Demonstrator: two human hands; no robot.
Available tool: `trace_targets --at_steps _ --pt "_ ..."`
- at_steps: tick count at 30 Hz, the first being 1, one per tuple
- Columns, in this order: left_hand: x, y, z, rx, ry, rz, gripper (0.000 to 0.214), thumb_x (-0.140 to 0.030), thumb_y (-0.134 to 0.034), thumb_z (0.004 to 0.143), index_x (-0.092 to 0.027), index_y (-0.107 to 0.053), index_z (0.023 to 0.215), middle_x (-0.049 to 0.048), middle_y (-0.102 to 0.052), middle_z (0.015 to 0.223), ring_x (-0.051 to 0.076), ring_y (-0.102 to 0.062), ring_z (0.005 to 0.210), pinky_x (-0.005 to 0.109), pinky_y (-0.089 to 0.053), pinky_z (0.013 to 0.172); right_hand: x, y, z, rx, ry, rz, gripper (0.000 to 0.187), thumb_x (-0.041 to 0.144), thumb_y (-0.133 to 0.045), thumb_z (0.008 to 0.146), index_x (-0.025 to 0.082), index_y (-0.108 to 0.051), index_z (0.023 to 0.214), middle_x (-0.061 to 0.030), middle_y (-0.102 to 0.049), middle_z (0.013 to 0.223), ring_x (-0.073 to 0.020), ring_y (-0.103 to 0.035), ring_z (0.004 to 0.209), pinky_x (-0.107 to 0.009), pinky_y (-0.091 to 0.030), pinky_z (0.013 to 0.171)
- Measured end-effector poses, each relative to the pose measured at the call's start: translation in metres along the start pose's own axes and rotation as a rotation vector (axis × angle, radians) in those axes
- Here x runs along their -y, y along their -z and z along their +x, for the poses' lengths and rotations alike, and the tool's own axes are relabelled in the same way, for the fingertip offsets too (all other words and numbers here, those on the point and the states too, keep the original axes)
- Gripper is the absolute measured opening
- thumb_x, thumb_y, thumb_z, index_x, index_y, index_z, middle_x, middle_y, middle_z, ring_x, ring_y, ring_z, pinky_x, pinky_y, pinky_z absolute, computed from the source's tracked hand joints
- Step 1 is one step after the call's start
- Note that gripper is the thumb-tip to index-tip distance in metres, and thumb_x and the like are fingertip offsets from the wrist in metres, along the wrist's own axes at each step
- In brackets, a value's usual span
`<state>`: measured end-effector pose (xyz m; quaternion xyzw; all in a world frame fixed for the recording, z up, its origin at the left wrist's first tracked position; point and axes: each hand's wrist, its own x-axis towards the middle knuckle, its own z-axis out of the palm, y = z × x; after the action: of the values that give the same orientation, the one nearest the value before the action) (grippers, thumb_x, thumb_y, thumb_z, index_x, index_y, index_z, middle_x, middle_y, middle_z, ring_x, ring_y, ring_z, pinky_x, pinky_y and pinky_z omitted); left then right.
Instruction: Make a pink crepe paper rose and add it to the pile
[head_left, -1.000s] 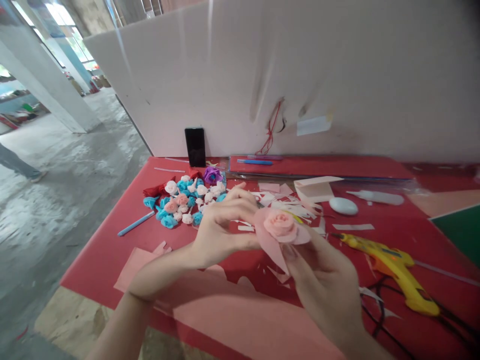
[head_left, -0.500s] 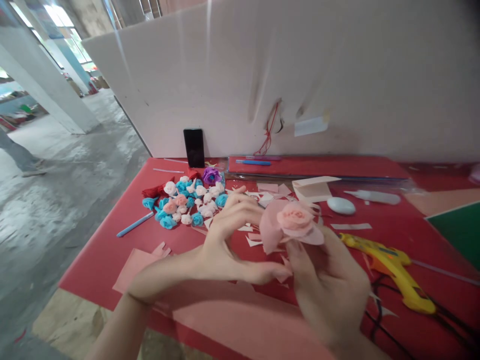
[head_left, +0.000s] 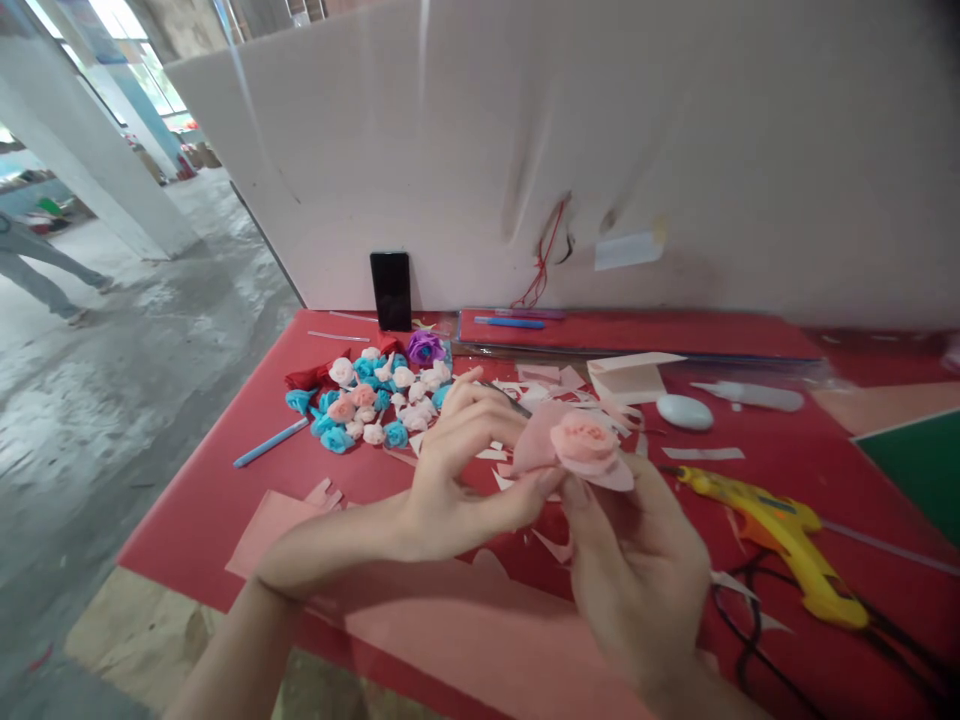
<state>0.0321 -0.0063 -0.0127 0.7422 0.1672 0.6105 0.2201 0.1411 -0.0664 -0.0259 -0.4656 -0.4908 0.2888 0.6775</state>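
Right hand (head_left: 637,570): fingers clamping a pink paper flower (head_left: 585,445) from beneath; left hand (head_left: 454,500): thumb touching the lower edge of the flower's wide outer petal (head_left: 536,435), other fingers partly hiding behind it, their grip impossible to tell. Beyond the left fingers, small paper flowers (head_left: 364,396) are lying clustered on the red surface (head_left: 187,510); right of the right fingers, a yellow glue gun (head_left: 780,530) is resting; nearer than both, a pink sheet (head_left: 465,625) is spreading.

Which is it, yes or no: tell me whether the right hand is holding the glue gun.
No, the yellow glue gun lies on the red table, while the right hand holds the pink flower.
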Motion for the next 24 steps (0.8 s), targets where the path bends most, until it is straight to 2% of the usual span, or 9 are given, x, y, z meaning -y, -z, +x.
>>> trace_targets --at_steps 3,7,11,14,17,24 --pt "0.000 0.002 0.002 0.017 0.014 -0.018 0.016 -0.022 -0.061 0.085 -0.018 -0.052 0.072 -0.0001 -0.060 0.066 0.013 -0.053 0.066 0.033 -0.043 0.068 -0.001 0.001 0.000 0.043 -0.040 0.121 0.014 0.023 -0.065 0.083 0.029 -0.068 0.095 -0.0001 -0.072 0.095 -0.0166 -0.068 0.093 -0.027 -0.056 0.081" --pt "-0.002 0.009 0.008 0.093 0.031 -0.039 0.016 -0.022 -0.062 0.084 -0.017 -0.053 0.072 0.0008 -0.061 0.067 0.013 -0.054 0.065 0.033 -0.044 0.067 0.000 0.007 0.006 0.144 -0.085 0.197 0.015 0.023 -0.065 0.083 0.032 -0.070 0.094 0.0000 -0.070 0.095 -0.0167 -0.066 0.093 -0.030 -0.054 0.087" --pt "-0.004 0.014 0.012 0.155 0.061 -0.036 0.018 -0.025 -0.060 0.086 -0.018 -0.053 0.071 0.0012 -0.062 0.066 0.014 -0.056 0.068 0.033 -0.048 0.068 0.003 0.013 0.012 0.183 -0.117 0.220 0.020 0.018 -0.069 0.079 0.033 -0.072 0.092 -0.0001 -0.072 0.095 -0.0167 -0.068 0.091 -0.027 -0.056 0.081" --pt "-0.005 0.015 0.012 0.145 0.058 -0.018 0.019 -0.027 -0.063 0.084 -0.018 -0.054 0.071 0.0013 -0.063 0.065 0.014 -0.057 0.067 0.033 -0.049 0.069 0.001 0.013 0.012 0.147 -0.125 0.219 0.024 0.016 -0.075 0.071 0.031 -0.073 0.089 0.0004 -0.073 0.090 -0.0179 -0.069 0.088 -0.025 -0.058 0.075" --pt "-0.005 0.014 0.011 0.125 0.044 -0.033 0.020 -0.028 -0.065 0.083 -0.016 -0.055 0.071 0.0020 -0.064 0.065 0.013 -0.057 0.066 0.032 -0.049 0.067 -0.004 0.013 0.011 0.123 -0.087 0.174 0.027 0.014 -0.077 0.067 0.029 -0.072 0.089 0.0014 -0.073 0.084 -0.0173 -0.069 0.081 -0.026 -0.058 0.072" --pt "-0.004 0.015 0.011 0.095 0.007 -0.070 0.016 -0.025 -0.070 0.079 -0.016 -0.058 0.073 0.0032 -0.067 0.067 0.014 -0.060 0.066 0.032 -0.050 0.067 -0.010 0.022 0.010 0.225 0.137 -0.034 0.029 0.010 -0.065 0.077 0.030 -0.070 0.096 0.0003 -0.070 0.094 -0.0172 -0.063 0.077 -0.029 -0.051 0.064"
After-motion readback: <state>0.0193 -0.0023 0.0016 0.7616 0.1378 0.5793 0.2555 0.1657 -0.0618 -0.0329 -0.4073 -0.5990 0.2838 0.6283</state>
